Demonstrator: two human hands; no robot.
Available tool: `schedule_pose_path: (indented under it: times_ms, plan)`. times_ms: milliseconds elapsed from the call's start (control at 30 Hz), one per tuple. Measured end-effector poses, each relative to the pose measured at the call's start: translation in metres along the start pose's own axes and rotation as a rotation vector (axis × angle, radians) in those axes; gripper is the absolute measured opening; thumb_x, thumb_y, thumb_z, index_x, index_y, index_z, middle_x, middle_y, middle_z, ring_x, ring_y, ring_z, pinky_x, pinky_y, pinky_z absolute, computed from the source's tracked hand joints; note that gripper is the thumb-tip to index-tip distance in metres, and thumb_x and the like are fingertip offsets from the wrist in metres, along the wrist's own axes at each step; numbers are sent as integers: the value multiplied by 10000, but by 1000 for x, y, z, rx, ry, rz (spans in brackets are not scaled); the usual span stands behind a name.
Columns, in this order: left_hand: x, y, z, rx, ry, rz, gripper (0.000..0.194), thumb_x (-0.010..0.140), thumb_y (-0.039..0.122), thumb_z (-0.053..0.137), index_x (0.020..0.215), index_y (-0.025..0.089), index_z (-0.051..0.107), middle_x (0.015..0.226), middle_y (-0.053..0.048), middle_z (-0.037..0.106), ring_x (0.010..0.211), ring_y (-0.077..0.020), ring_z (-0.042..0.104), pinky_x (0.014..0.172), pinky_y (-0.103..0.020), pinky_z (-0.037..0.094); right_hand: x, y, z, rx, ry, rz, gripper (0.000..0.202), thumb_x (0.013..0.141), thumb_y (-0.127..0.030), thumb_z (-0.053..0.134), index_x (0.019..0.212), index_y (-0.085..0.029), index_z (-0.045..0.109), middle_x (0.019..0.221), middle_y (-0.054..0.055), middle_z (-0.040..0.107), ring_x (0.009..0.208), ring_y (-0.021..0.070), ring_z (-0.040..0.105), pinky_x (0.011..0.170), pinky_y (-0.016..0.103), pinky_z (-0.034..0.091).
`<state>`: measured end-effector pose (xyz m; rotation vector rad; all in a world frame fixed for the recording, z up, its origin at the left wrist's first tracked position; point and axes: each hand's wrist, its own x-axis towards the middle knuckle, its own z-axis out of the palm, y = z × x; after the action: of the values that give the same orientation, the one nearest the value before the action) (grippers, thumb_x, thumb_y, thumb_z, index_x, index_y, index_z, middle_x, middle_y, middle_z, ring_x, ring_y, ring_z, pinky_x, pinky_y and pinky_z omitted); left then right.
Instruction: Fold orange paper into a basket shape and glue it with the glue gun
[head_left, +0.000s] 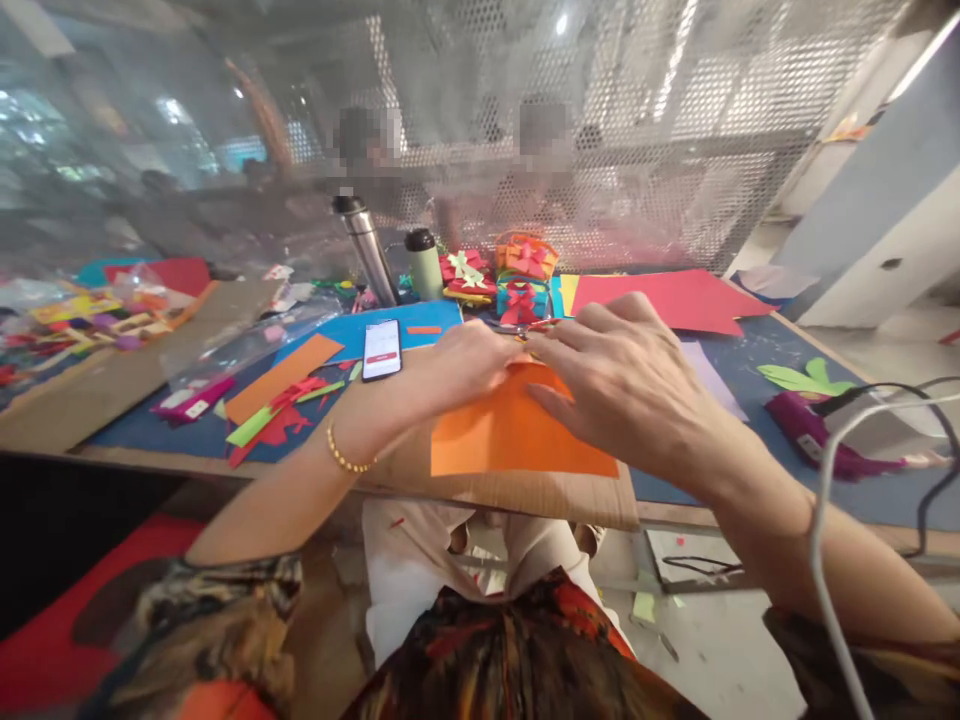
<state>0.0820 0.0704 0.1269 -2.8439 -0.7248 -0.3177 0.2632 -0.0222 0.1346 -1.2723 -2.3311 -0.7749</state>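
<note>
A sheet of orange paper (517,440) stretches over a brown board (540,495) at the table's near edge. My left hand (472,365) is closed at the sheet's far left edge, its fingertips pressed together on the paper. Over the far right part arches my right hand (630,385), thumb against the sheet and fingers bent over its far edge. Both sets of fingertips nearly meet at the top middle. What lies right under them is partly hidden.
A phone (382,350), orange strips (285,378) and a purple pouch (193,400) lie left. Behind stand a steel flask (369,250), a green bottle (425,265) and paper gift shapes (525,280). Red sheets (660,300) lie right, near a white cable (825,500).
</note>
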Motion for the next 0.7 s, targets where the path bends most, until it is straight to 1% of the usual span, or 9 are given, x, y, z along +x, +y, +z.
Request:
schedule_pose_path:
  times_ms: [133, 267, 333, 400, 467, 533, 567, 600, 700]
  plan:
    - [15, -12, -20, -115, -228, 8, 121, 876, 145, 646, 770, 160, 702, 689, -3, 682, 605, -119, 552, 590, -262, 340, 28, 4, 24, 46, -236, 79, 173, 911, -249, 643, 770, -164, 696, 707, 89, 699, 613, 181, 522, 684, 355, 282]
    - [6, -29, -45, -274, -218, -89, 96, 792, 99, 680, 731, 171, 699, 610, 31, 625, 577, -111, 544, 641, -263, 378, 47, 6, 36, 175, -326, 170, 184, 902, -196, 556, 831, -168, 724, 711, 74, 665, 605, 161, 469, 610, 330, 238]
    - [-9, -39, -55, -452, -76, -187, 61, 781, 212, 755, 824, 175, 734, 788, -7, 725, 728, -159, 658, 710, -273, 446, 53, 10, 41, 313, -314, 190, 159, 850, -188, 568, 710, -177, 642, 647, 32, 590, 584, 133, 409, 591, 312, 240]
    - [-28, -48, -57, -706, 227, -310, 251, 819, 337, 758, 1014, 182, 739, 1016, -58, 768, 865, -193, 714, 767, -290, 503, 56, 15, 48, 475, -282, 230, 203, 791, -186, 590, 607, -190, 503, 583, -11, 485, 564, 107, 362, 576, 291, 242]
    - [-46, -56, -46, -916, 552, -461, 374, 882, 479, 708, 1120, 191, 710, 1127, -96, 761, 866, -185, 732, 794, -314, 541, 59, 21, 56, 638, -239, 274, 277, 765, -215, 593, 570, -203, 397, 553, -39, 387, 546, 91, 326, 559, 278, 235]
    - [-58, -59, -27, -1121, 841, -624, 408, 855, 572, 704, 1016, 197, 708, 1018, -82, 770, 786, -170, 726, 733, -307, 550, 60, 26, 64, 783, -193, 292, 316, 772, -289, 588, 567, -213, 359, 559, -50, 339, 544, 84, 305, 547, 270, 230]
    - [-62, -60, -17, -1214, 907, -699, 405, 802, 586, 739, 904, 196, 699, 887, -62, 759, 732, -165, 710, 677, -293, 539, 61, 28, 69, 833, -168, 298, 325, 774, -332, 586, 570, -216, 360, 565, -51, 333, 547, 85, 303, 542, 268, 228]
    - [-64, -58, -7, -1241, 895, -716, 395, 770, 573, 763, 852, 194, 687, 805, -49, 737, 716, -171, 703, 657, -296, 540, 61, 29, 73, 867, -149, 298, 330, 774, -372, 583, 576, -219, 368, 571, -50, 341, 553, 88, 311, 537, 267, 231]
    - [-65, -45, 9, -1417, 734, -626, 494, 713, 599, 806, 973, 186, 726, 860, -76, 756, 929, -253, 736, 771, -349, 586, 60, 27, 82, 876, -96, 304, 317, 764, -418, 563, 585, -222, 388, 575, -41, 372, 567, 100, 347, 533, 265, 249]
